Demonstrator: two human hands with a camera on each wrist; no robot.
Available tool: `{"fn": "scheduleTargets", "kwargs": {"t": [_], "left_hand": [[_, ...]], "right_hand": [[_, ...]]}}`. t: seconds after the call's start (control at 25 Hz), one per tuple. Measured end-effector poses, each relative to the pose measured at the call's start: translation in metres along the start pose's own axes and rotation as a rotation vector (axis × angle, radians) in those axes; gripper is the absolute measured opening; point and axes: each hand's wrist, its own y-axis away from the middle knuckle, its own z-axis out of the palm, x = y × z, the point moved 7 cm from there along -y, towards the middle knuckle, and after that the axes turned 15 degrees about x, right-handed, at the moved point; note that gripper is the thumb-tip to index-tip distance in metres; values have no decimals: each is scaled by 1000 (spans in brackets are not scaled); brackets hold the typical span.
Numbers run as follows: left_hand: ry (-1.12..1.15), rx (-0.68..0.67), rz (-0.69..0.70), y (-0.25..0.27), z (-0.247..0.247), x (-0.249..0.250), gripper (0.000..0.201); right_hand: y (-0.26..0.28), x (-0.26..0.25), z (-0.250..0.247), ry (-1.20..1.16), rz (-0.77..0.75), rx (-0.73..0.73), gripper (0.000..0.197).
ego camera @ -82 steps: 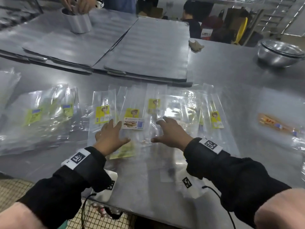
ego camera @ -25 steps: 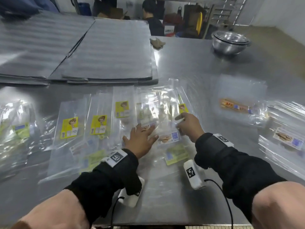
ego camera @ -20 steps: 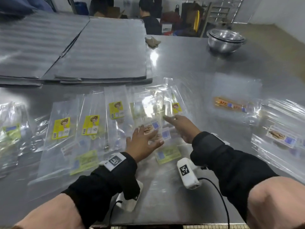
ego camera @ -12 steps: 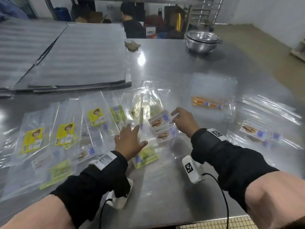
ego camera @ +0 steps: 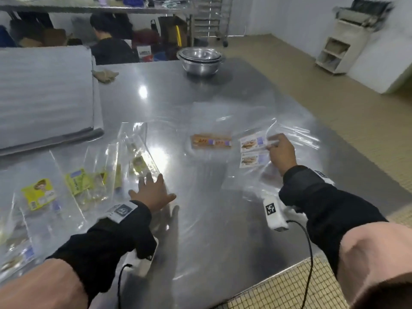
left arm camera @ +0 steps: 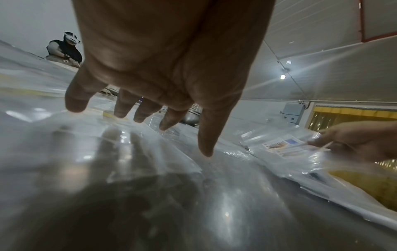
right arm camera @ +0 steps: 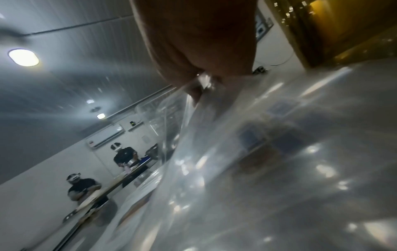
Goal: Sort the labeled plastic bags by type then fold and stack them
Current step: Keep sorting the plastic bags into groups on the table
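Two white-labelled bags (ego camera: pixel 253 150) were pinched by the right hand (ego camera: pixel 281 152).
Left hand (ego camera: pixel 151 192) was spread flat, ungrasping; slippery film could be dropped.

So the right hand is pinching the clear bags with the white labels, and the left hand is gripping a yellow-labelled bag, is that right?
Not quite. The right hand does pinch the white-labelled bags, but the left hand grips nothing: the left wrist view shows its fingers spread and straight above clear plastic. The yellow-labelled bags lie further left.
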Motion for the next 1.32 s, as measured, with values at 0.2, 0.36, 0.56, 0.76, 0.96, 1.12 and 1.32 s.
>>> {"fn": "scheduleTargets", "kwargs": {"t": [0.2, 0.36, 0.56, 0.76, 0.96, 1.12, 1.32], "left_hand": [[-16, -8, -6, -4, 6, 7, 70], [-25, 6, -12, -2, 7, 6, 71], [58, 67, 13, 7, -5, 0, 73], [242, 259, -28, 25, -27, -44, 64], [320, 328, -151, 54, -37, -117, 57], [346, 315, -289, 80, -43, -180, 61], [388, 209, -413, 101, -47, -231, 85]], "right_hand": [[-18, 54, -27, 89, 170, 91, 42], [-14, 61, -24, 223, 170, 70, 59], [4, 25, -10, 524, -22, 40, 56], [71, -41, 69, 320, -269, -258, 53], [178, -97, 150, 266, -469, -597, 46], [249, -132, 204, 285, -567, -756, 44], [292, -157, 245, 222, -473, -782, 46]]}}
